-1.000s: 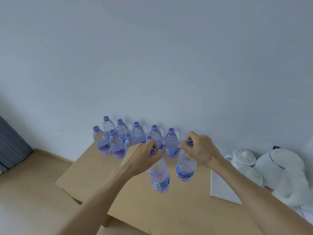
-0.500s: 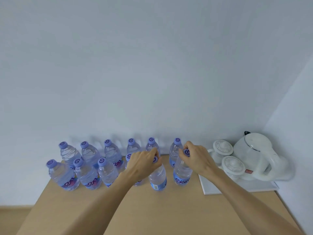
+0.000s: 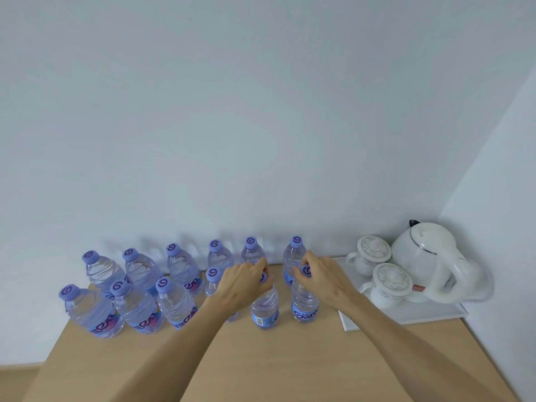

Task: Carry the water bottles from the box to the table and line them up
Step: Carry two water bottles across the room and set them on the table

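Left hand: the left hand is reaching over the light wooden desk, its fingers curling round the purple cap of a clear plastic water bottle, seemingly to steady it upright.
Right hand: the right hand is pinching the cap of a second clear bottle just to the right, both standing on the desk.
Rows: ten more purple-capped bottles are standing in two rows, the far one along the wall, which suggests the held pair is completing the near row.
Labels: only partial purple lettering is showing; the brand cannot be read in full.
Right corner: a white kettle and two lidded cups are sitting on a white tray.
Box: not in view.
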